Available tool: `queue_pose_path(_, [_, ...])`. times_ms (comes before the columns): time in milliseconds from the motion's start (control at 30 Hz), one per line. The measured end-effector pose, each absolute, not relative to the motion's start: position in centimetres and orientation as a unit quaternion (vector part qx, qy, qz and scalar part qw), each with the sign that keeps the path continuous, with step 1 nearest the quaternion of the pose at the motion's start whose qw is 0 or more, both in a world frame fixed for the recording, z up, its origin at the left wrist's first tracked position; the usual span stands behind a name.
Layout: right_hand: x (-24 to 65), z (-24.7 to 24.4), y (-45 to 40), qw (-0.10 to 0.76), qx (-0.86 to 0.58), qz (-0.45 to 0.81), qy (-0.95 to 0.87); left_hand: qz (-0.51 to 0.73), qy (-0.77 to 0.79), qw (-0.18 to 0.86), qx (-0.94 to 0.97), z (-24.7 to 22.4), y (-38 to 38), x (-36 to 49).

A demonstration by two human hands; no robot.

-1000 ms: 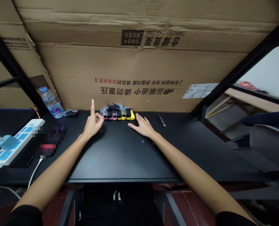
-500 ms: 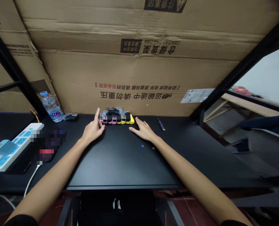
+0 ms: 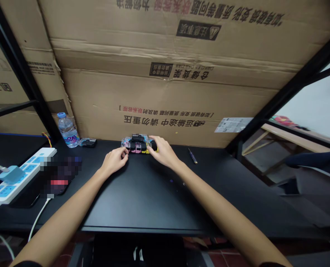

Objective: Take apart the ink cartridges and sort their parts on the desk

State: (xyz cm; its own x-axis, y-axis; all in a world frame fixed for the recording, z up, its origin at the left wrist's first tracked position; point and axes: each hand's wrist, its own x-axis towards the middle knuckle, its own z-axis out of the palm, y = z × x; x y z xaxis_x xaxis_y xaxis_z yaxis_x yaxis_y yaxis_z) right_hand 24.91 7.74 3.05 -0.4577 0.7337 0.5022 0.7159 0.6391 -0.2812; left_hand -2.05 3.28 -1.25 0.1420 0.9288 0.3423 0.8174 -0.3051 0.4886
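A short row of small plastic blocks (image 3: 138, 147), pink and yellow with black parts, stands at the back of the black desk against the cardboard. One black-and-clear piece (image 3: 139, 137) rests on top of the row. At the row's left end, my left hand (image 3: 114, 161) is closed, its fingers curled against or just beside the end block; nothing shows inside them. My right hand (image 3: 166, 151) wraps the right end, thumb in front and fingers behind, covering most of the yellow block there.
Right of my hand lies a small screwdriver (image 3: 192, 155). To the left are a water bottle (image 3: 68, 130), another black-and-clear piece (image 3: 88, 142), a power strip (image 3: 28, 173) and a blurred-out phone (image 3: 63, 170) on a cable. Cardboard (image 3: 165, 92) walls off the back.
My right hand has moved in from beside the row to close round its right end. My left hand has curled its raised index finger. The view has tilted up slightly.
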Motion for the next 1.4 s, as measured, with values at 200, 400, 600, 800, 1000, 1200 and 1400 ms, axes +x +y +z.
queue_pose_path(200, [21.7,1.6,9.0,0.222,-0.411,0.0,-0.884,0.333,0.567,0.067,0.75,-0.7,3.1,-1.8])
queue_pose_path(400, [20.8,-0.1,10.0,0.203,-0.421,-0.004,-0.884,0.443,0.517,-0.024,0.732,-0.7,3.3,-1.8])
queue_pose_path(600, [20.4,-0.2,10.2,0.22,-0.394,-0.008,-0.892,0.435,0.495,-0.077,0.748,-0.2,2.7,-1.3])
queue_pose_path(800, [22.3,-0.1,9.0,0.291,-0.358,-0.038,-0.887,0.399,0.491,-0.029,0.774,0.4,2.4,-1.3])
queue_pose_path(1000, [25.4,-0.9,5.9,0.294,-0.272,0.031,-0.916,0.438,0.503,0.219,0.712,-0.7,3.2,-1.3])
queue_pose_path(1200, [25.1,-0.8,3.5,0.308,-0.2,0.101,-0.925,0.377,0.468,0.465,0.65,-1.4,3.4,-0.7])
queue_pose_path(1400, [24.5,-0.5,2.8,0.405,-0.255,0.176,-0.86,0.394,0.42,0.479,0.663,-1.0,2.9,0.1])
